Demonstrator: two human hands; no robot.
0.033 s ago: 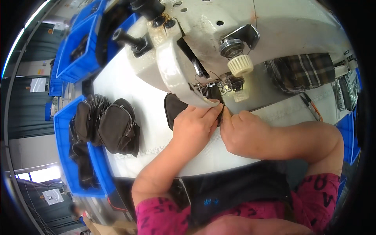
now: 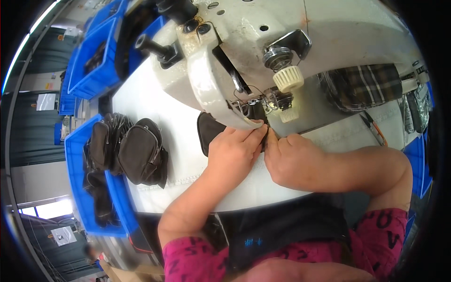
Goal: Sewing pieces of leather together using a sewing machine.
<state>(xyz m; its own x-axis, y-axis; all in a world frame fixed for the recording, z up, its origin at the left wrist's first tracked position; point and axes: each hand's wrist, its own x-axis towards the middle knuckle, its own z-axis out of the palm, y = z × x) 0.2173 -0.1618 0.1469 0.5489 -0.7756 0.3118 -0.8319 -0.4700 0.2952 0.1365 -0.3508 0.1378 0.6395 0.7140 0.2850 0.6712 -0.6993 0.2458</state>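
Under the head of the white sewing machine lies a dark brown fabric pouch piece, partly hidden by the machine and my fingers. My left hand is closed over its near edge, fingers bent and pressing beside the needle area. Close on the right, my right hand pinches the same edge, its thumb and index finger near the left fingertips. The needle and presser foot are mostly hidden behind the curved white guard.
Finished-looking brown zippered pouches stand at the left, beside a blue bin holding more. Snips with orange handles lie at the right on the white table. Plaid fabric sits beneath the machine arm. Blue bins stand far left.
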